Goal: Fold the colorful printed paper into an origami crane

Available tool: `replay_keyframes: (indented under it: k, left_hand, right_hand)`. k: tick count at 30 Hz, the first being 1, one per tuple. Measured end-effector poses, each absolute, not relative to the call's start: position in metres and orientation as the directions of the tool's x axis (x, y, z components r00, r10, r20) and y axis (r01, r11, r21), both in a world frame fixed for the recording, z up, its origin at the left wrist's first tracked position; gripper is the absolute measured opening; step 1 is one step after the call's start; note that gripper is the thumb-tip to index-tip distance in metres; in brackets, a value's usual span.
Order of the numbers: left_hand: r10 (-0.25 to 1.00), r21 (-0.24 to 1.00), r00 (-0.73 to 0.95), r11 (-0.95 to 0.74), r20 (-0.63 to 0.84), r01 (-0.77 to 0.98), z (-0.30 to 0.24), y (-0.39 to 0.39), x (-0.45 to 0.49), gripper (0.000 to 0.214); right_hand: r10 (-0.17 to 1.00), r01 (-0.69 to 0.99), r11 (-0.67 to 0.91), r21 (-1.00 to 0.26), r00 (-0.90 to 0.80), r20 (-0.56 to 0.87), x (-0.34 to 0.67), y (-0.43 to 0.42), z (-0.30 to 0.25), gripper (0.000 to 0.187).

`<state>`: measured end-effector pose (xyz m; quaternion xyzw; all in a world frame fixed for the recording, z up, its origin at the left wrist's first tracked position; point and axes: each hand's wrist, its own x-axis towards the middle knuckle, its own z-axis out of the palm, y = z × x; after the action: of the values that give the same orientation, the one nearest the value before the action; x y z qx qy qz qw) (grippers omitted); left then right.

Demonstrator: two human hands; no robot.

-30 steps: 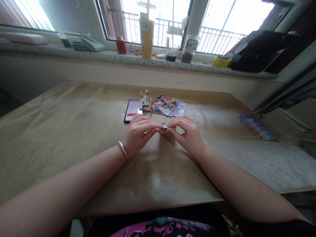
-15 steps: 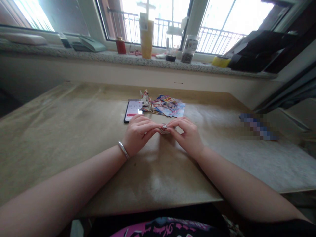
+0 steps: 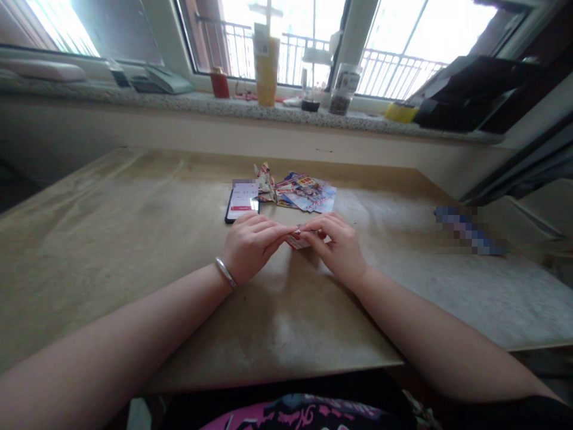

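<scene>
A black-edged phone with a lit white screen [image 3: 242, 206] lies on the tan, glossy-covered table [image 3: 134, 251] just beyond the left hand [image 3: 250, 246]; beside it are an angular white-and-red folded paper [image 3: 267, 186] and overlapping colourful printed sheets [image 3: 311, 194]. A small white-and-red paper piece [image 3: 299, 241] sits between both hands, pinched by the left fingers and by the right hand's [image 3: 342, 248] thumb and forefinger.

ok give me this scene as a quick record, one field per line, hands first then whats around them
left hand: fingertips pinching a small printed paper piece
right hand: pinching the same piece
left wrist: silver bracelet
phone: flat on the table, just beyond the left hand, screen lit
beyond the hands: crumpled printed paper, overlapping printed sheets
windowsill: red container, others
</scene>
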<state>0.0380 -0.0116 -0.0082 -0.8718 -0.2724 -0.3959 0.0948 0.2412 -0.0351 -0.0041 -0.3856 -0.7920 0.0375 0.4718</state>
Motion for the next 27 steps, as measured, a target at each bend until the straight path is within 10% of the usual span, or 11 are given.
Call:
replay_keyframes:
  k: [27]
  left_hand:
    - [0.358,-0.121,0.571,-0.763,0.739,0.635,-0.006,-0.0109,0.0322,0.019]
  right_hand:
    - [0.681,0.516,0.699,-0.495,-0.267,0.682,0.2457,-0.0357,-0.0048,0.006]
